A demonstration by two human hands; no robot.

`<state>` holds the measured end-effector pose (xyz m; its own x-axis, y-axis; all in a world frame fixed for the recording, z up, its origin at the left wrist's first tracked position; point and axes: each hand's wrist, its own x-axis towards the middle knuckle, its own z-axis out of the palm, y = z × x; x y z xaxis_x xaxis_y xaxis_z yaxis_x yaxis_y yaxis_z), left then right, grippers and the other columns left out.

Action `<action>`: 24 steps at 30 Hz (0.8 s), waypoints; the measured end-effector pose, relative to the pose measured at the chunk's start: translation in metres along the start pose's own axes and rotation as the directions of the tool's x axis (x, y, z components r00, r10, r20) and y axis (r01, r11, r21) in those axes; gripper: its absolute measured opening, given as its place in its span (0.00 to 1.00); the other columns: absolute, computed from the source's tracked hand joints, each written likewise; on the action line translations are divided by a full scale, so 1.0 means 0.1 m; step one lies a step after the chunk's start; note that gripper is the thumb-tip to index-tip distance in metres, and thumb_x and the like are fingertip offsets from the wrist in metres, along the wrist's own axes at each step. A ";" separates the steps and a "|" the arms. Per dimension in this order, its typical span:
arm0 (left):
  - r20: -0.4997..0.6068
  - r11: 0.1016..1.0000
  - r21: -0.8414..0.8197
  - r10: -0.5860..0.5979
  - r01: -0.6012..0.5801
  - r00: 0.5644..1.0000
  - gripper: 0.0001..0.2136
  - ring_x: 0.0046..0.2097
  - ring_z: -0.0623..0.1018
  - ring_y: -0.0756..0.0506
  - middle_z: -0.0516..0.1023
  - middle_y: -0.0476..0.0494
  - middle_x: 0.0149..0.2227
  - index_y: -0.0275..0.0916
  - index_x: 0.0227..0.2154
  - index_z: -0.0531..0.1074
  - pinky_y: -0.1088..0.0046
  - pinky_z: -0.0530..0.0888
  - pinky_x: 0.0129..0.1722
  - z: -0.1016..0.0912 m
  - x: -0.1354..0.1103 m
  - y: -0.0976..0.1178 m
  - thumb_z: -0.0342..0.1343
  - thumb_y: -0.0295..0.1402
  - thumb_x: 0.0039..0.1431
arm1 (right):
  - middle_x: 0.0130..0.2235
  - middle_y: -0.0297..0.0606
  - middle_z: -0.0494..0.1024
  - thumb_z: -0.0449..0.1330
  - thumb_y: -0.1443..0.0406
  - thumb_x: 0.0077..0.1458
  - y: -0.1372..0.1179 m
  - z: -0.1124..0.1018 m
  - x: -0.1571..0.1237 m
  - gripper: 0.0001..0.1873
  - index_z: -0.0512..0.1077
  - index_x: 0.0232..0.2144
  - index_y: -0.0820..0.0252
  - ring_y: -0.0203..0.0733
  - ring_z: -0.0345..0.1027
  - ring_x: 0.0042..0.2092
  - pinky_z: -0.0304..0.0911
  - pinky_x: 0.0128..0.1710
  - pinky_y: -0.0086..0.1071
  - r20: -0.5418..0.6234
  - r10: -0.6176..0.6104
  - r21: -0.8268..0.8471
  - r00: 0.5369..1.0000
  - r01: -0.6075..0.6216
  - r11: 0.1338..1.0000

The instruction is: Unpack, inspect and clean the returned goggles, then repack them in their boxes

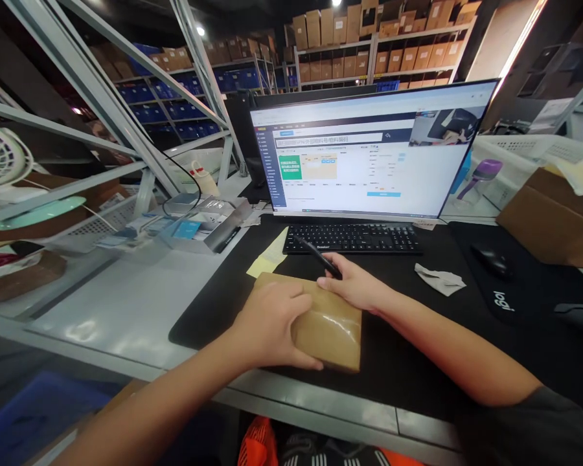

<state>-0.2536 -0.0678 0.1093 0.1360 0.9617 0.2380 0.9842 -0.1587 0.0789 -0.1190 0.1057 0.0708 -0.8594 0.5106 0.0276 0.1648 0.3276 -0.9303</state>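
Fingers [298, 303] of the left hand [269, 317] are clasping one box [328, 327] over the mat [204, 317], near the desk edge [330, 408]; the right hand [352, 283] is pinching one pen [315, 254]. One keyboard [369, 239] and one monitor [350, 178] are standing behind, one crumpled paper [440, 279] and one mouse [490, 260] lying rightward. Bare mat is showing leftward.

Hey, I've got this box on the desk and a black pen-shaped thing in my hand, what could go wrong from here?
The brown box sits near the front edge of the desk, so it might get nudged off if your left hand slackens.

The black pen-shaped tool in your right hand points toward the keyboard; a slip could press keys.

Pushing the box forward might crease the yellow paper by its far side.
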 end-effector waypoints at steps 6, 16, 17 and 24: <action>0.122 0.991 -0.044 -0.119 0.125 0.985 0.32 0.41 0.74 0.38 0.73 0.42 0.40 0.39 0.30 0.69 0.61 0.70 0.38 -0.05 0.05 0.04 0.74 0.58 0.31 | 0.50 0.42 0.77 0.54 0.59 0.63 0.17 -0.53 -0.17 0.15 0.73 0.48 0.57 0.52 0.69 0.54 0.59 0.57 0.45 -0.275 -0.041 -0.137 0.961 0.003 0.991; 0.123 0.982 -0.055 -0.171 0.179 0.977 0.26 0.39 0.71 0.35 0.72 0.39 0.36 0.39 0.31 0.66 0.54 0.69 0.40 0.07 0.05 0.11 0.62 0.58 0.49 | 0.41 0.45 0.80 0.51 0.62 0.68 0.48 -1.02 -1.03 0.15 0.77 0.48 0.54 0.48 0.73 0.42 0.67 0.47 0.43 0.082 -0.450 -0.703 0.890 0.371 0.606; 0.128 0.982 -0.065 -0.166 0.175 0.978 0.25 0.39 0.71 0.36 0.72 0.39 0.37 0.39 0.31 0.66 0.54 0.69 0.40 0.07 0.06 0.10 0.60 0.58 0.51 | 0.41 0.45 0.80 0.51 0.65 0.68 0.51 -1.04 -1.06 0.16 0.77 0.48 0.52 0.47 0.72 0.42 0.66 0.47 0.44 0.176 -0.489 -0.720 0.855 0.451 0.528; 0.109 0.986 -0.083 -0.138 0.147 0.984 0.22 0.40 0.73 0.34 0.72 0.36 0.38 0.39 0.31 0.66 0.55 0.70 0.38 0.10 0.07 0.08 0.48 0.55 0.61 | 0.35 0.39 0.76 0.49 0.64 0.68 0.48 -0.89 -0.98 0.19 0.77 0.49 0.41 0.43 0.64 0.35 0.64 0.42 0.43 0.249 -0.460 -0.643 0.852 0.501 0.580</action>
<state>-0.2438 -0.0605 0.1023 0.0104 0.9929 0.1184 0.9806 -0.0333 0.1930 0.0162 0.1424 0.0556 -0.9287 0.0867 0.3607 -0.0235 0.9566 -0.2904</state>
